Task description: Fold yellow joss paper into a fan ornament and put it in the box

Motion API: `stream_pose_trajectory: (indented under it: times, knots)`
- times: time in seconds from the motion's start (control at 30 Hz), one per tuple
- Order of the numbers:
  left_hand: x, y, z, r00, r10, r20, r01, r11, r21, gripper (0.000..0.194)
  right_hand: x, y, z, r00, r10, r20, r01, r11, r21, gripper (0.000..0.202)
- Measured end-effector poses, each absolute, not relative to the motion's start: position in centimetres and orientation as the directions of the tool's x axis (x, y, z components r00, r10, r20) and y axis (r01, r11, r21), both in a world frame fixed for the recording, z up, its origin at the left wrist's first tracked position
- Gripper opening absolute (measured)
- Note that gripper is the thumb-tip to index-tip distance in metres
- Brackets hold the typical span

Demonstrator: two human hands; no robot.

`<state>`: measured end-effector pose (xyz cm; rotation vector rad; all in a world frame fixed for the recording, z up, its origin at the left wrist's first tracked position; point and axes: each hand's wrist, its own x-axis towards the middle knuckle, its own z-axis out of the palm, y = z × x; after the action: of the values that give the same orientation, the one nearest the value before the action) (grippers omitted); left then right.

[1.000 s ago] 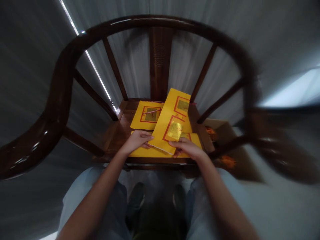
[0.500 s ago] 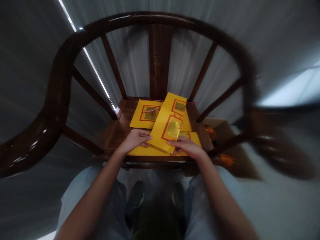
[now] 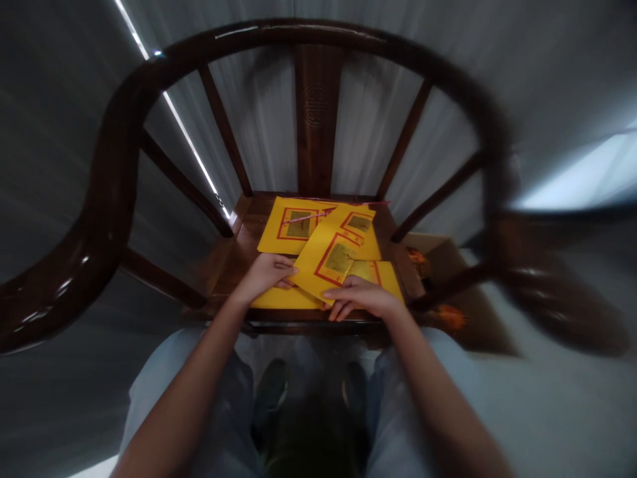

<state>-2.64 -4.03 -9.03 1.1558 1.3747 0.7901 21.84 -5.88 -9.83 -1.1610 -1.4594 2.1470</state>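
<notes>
My left forearm and right forearm, both bare, reach forward and converge. My left grip is pinched, thumb above curled fingers; my right grip turns inward, thumb extended, fingers loosely bent below.

Dk wood chair, gry bkgd, prob. wall

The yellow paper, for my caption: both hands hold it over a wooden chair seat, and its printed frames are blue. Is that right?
The printed frames are red, not blue, as the head view shows. The left hand and right hand do hold the yellow paper over the wooden chair seat.
</notes>
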Motion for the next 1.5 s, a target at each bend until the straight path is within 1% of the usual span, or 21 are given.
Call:
stream_pose_trajectory:
  times: [0.13,0.27,0.33,0.37,0.4,0.47,0.5,0.57,0.63,0.7,0.73,0.8,0.97,1.07,1.17,1.3,1.37,1.43,1.5]
  knots:
    - [-2.8,-3.8,-9.1,0.105,0.944,-0.311,0.211,0.285,0.935,0.025,21.4,-6.0,-9.8,-0.649,0.614,-0.449,0.210,-0.422,-0.882,0.043]
    - [-2.7,-4.0,-8.9,0.121,0.944,-0.307,0.231,0.274,0.933,0.022,21.5,-5.9,-9.9,-0.695,0.564,-0.446,0.219,-0.425,-0.878,0.043]
    - [-2.8,-4.2,-8.7,0.104,0.952,-0.288,0.294,0.247,0.923,0.019,21.4,-5.9,-10.1,-0.699,0.564,-0.439,0.214,-0.421,-0.882,0.043]
    - [-2.9,-4.4,-8.6,0.075,0.965,-0.250,0.357,0.208,0.911,0.017,21.3,-5.8,-10.3,-0.693,0.576,-0.433,0.206,-0.417,-0.885,0.043]
    - [-3.1,-4.6,-8.5,0.040,0.983,-0.182,0.439,0.146,0.886,0.017,21.1,-5.8,-10.4,-0.682,0.596,-0.423,0.193,-0.412,-0.890,0.044]
    - [-3.2,-5.2,-8.3,0.007,0.999,0.050,0.631,-0.043,0.775,0.023,20.9,-5.8,-10.7,-0.659,0.637,-0.399,0.151,-0.407,-0.901,0.045]
    - [-3.0,-5.6,-8.4,0.055,0.983,0.174,0.701,-0.162,0.694,0.028,20.7,-5.7,-10.9,-0.652,0.652,-0.386,0.128,-0.407,-0.904,0.046]
    - [-2.3,-6.4,-8.8,0.238,0.909,0.343,0.733,-0.400,0.550,0.047,20.3,-5.7,-11.0,-0.646,0.668,-0.368,0.094,-0.409,-0.908,0.046]
    - [-1.2,-7.2,-9.6,0.437,0.812,0.388,0.701,-0.577,0.419,0.059,19.9,-5.6,-11.2,-0.644,0.678,-0.354,0.076,-0.404,-0.912,0.045]
    - [-0.2,-7.9,-10.6,0.561,0.743,0.364,0.677,-0.665,0.315,0.063,19.5,-5.5,-11.3,-0.638,0.693,-0.336,0.052,-0.396,-0.917,0.045]
    - [0.2,-8.1,-11.1,0.591,0.729,0.344,0.671,-0.682,0.291,0.064,19.3,-5.4,-11.3,-0.638,0.697,-0.327,0.039,-0.395,-0.918,0.045]
    - [0.5,-8.1,-11.7,0.599,0.730,0.331,0.669,-0.682,0.294,0.065,19.0,-5.3,-11.4,-0.651,0.691,-0.314,0.021,-0.396,-0.918,0.046]
    - [-0.4,-7.4,-12.4,0.528,0.776,0.345,0.675,-0.630,0.384,0.063,19.0,-5.3,-11.2,-0.719,0.624,-0.304,0.053,-0.388,-0.920,0.045]
    - [-0.6,-7.2,-13.0,0.511,0.789,0.340,0.672,-0.614,0.414,0.063,19.2,-5.4,-11.1,-0.741,0.611,-0.279,0.045,-0.370,-0.928,0.044]
    - [-0.4,-7.3,-13.9,0.520,0.786,0.334,0.662,-0.618,0.425,0.067,19.3,-5.3,-11.2,-0.746,0.616,-0.252,0.006,-0.372,-0.928,0.056]
    - [-0.6,-7.4,-14.8,0.552,0.751,0.362,0.609,-0.660,0.440,0.077,19.2,-5.2,-11.4,-0.748,0.608,-0.265,0.000,-0.399,-0.917,0.072]
    - [-1.0,-7.3,-14.9,0.560,0.740,0.372,0.594,-0.672,0.443,0.084,19.1,-5.1,-11.5,-0.729,0.627,-0.276,0.003,-0.400,-0.917,0.075]
    - [-1.5,-7.2,-14.7,0.559,0.745,0.365,0.603,-0.667,0.437,0.091,18.9,-4.9,-11.6,-0.665,0.692,-0.280,-0.010,-0.384,-0.923,0.074]
    - [-2.0,-7.1,-14.2,0.555,0.754,0.352,0.624,-0.657,0.423,0.093,18.7,-4.6,-11.8,-0.578,0.768,-0.275,-0.022,-0.351,-0.936,0.070]
